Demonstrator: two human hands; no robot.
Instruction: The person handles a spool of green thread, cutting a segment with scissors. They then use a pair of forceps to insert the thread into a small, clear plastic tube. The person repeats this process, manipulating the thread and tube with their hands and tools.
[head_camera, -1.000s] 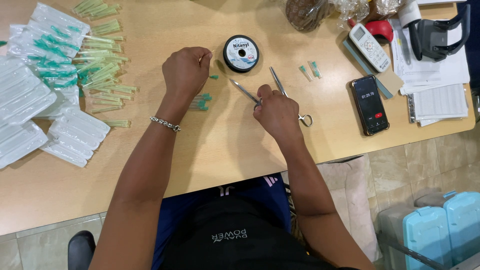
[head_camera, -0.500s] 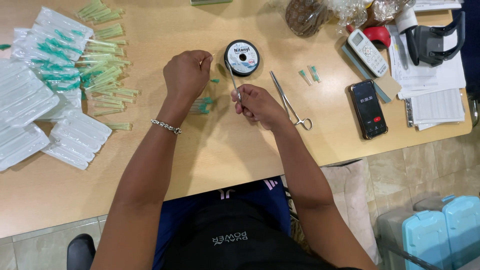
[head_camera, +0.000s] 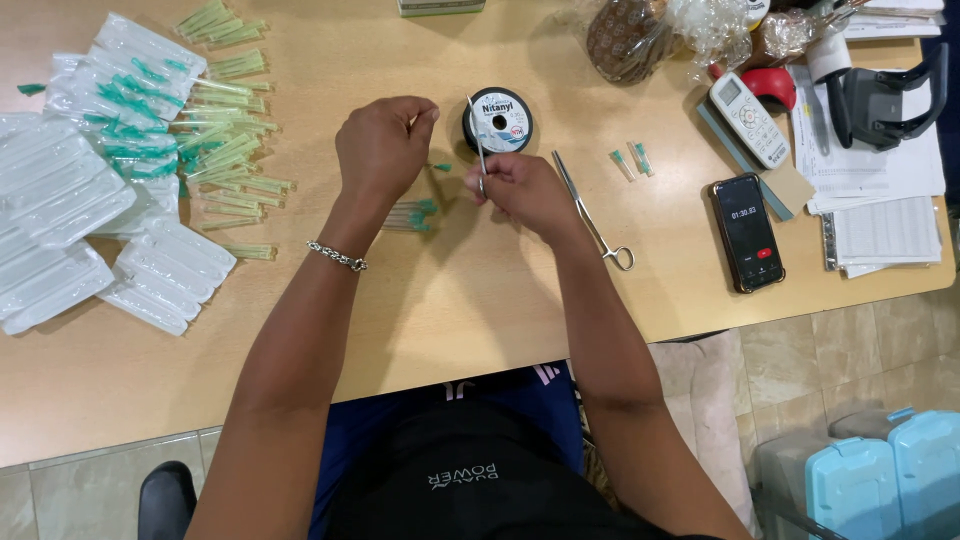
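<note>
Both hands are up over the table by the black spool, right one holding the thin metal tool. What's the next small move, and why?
Probably bring the right hand a little toward the left hand, so the tip of the thin metal tool meets whatever the left fingertips pinch. The two hands are apart, the tool points up beside the black spool, and the pinched item is too small to make out.

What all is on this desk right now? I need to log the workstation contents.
Spool of thread: one, black with white label, table centre.
Tweezers: one, metal, in right hand.
Forceps: one, metal, right of the hands.
Capped needles: many, green, upper left.
Blister packs: many, clear, far left.
Phone: one, black, right.
Remote: one, white, upper right.
Hole punch: one, black, on papers.
Table: one, light wood.
Left hand: pinched, bracelet on wrist.
Right hand: gripping tweezers.
</note>
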